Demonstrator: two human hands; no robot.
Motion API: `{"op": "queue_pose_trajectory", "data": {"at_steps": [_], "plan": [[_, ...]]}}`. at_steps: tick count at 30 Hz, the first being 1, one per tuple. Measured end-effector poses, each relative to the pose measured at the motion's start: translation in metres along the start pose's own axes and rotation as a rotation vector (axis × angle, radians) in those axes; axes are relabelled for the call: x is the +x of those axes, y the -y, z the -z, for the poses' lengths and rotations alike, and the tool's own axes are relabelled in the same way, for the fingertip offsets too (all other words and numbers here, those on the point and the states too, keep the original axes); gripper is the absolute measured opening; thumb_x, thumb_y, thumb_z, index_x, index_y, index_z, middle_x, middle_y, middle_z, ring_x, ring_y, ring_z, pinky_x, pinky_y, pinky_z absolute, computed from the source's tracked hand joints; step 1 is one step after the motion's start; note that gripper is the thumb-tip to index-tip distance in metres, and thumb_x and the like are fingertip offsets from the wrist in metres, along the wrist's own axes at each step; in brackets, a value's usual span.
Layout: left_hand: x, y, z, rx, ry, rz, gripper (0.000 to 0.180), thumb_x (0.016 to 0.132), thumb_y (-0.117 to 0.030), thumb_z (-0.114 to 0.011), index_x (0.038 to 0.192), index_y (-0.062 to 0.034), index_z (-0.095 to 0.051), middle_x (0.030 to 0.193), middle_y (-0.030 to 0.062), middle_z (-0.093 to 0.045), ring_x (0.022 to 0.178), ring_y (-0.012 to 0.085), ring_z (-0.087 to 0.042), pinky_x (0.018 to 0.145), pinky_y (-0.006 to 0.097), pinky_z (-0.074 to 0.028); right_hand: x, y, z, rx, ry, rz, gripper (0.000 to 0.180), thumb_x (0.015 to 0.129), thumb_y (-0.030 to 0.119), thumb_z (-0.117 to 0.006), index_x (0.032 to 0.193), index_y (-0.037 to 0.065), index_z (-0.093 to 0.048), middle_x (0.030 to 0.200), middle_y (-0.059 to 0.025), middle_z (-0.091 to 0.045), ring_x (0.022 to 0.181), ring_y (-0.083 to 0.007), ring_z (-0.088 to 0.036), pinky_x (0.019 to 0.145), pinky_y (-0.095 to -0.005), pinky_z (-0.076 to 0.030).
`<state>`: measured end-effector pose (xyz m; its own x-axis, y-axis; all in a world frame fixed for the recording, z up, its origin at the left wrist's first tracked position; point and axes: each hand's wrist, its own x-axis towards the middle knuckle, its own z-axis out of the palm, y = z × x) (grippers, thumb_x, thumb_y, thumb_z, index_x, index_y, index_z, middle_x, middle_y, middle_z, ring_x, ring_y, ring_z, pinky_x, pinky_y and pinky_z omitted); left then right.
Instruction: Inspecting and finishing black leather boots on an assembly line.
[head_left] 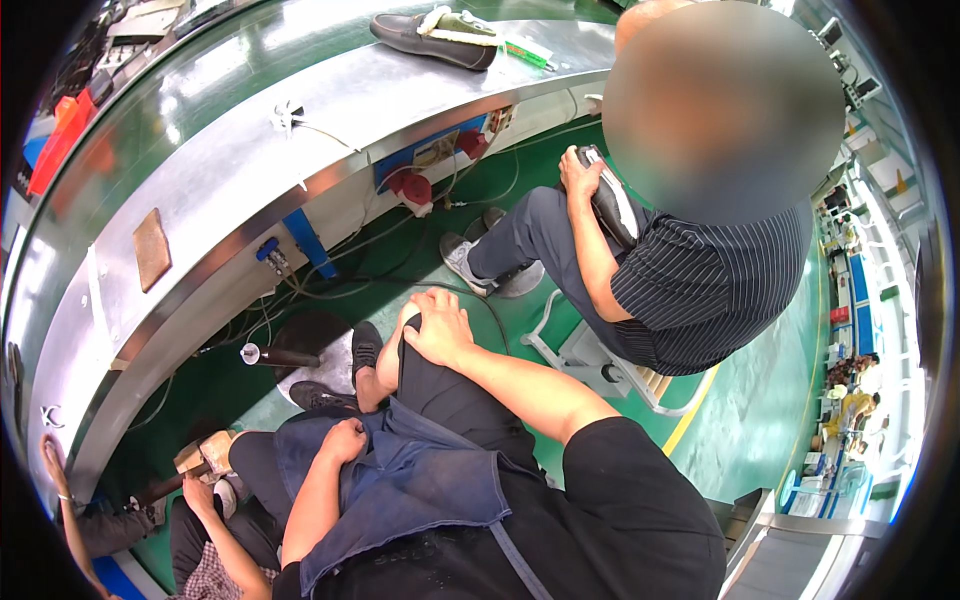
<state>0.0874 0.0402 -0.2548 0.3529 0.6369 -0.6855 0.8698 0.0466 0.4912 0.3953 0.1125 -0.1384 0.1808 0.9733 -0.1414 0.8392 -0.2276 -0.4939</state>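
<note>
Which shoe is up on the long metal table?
The dark brown loafer with the pale lining; the other shoes are all on feet, down on the green floor.
</note>
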Motion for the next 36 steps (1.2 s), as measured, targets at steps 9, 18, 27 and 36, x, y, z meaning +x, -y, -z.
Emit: {"op": "queue_pose_trajectory", "data": {"at_steps": [9,18,27,36], "plan": [[0.0029,0.0077,-0.0044,-0.008,0.011,0.016,0.031,0.083,-0.024,-0.065,0.106,-0.0043,-0.071,0.105,0.0239,-0.071,0.105,0.0398,-0.067,0.092,0.046,-0.053,-0.0008,0.0004,0.0000,0.000,0.005,0.002,0.064,0.080,0.031,-0.071,0.138,0.010,-0.054,0.141,-0.0167,-0.046,0.137,-0.0368,-0.039,0.105,-0.0578,-0.041],[0.0004,0.0046,-0.0035,-0.003,-0.010,0.006,0.030,0.082,-0.022,-0.066,0.106,-0.0039,-0.071,0.104,0.0241,-0.071,0.105,0.0398,-0.068,0.091,0.046,-0.053,-0.0015,-0.0033,-0.0019,0.014,-0.010,0.013,0.062,0.080,0.030,-0.072,0.136,0.010,-0.055,0.141,-0.0175,-0.046,0.136,-0.0378,-0.040,0.105,-0.0582,-0.041],[-0.0013,0.0029,-0.0017,-0.033,-0.014,0.005,0.027,0.082,-0.021,-0.067,0.102,-0.0025,-0.071,0.099,0.0240,-0.072,0.101,0.0391,-0.069,0.089,0.045,-0.054,-0.0006,-0.0031,-0.0028,0.015,-0.011,0.002,0.062,0.080,0.030,-0.072,0.136,0.010,-0.055,0.141,-0.0178,-0.046,0.136,-0.0383,-0.040,0.106,-0.0597,-0.041],[-0.0002,0.0080,-0.0065,-0.014,-0.028,0.013,0.027,0.082,-0.021,-0.067,0.102,-0.0025,-0.071,0.099,0.0241,-0.072,0.101,0.0394,-0.069,0.089,0.045,-0.054,-0.0018,-0.0015,-0.0017,0.009,-0.010,0.013,0.062,0.080,0.030,-0.072,0.136,0.010,-0.055,0.140,-0.0181,-0.047,0.135,-0.0383,-0.040,0.106,-0.0592,-0.041]]}}
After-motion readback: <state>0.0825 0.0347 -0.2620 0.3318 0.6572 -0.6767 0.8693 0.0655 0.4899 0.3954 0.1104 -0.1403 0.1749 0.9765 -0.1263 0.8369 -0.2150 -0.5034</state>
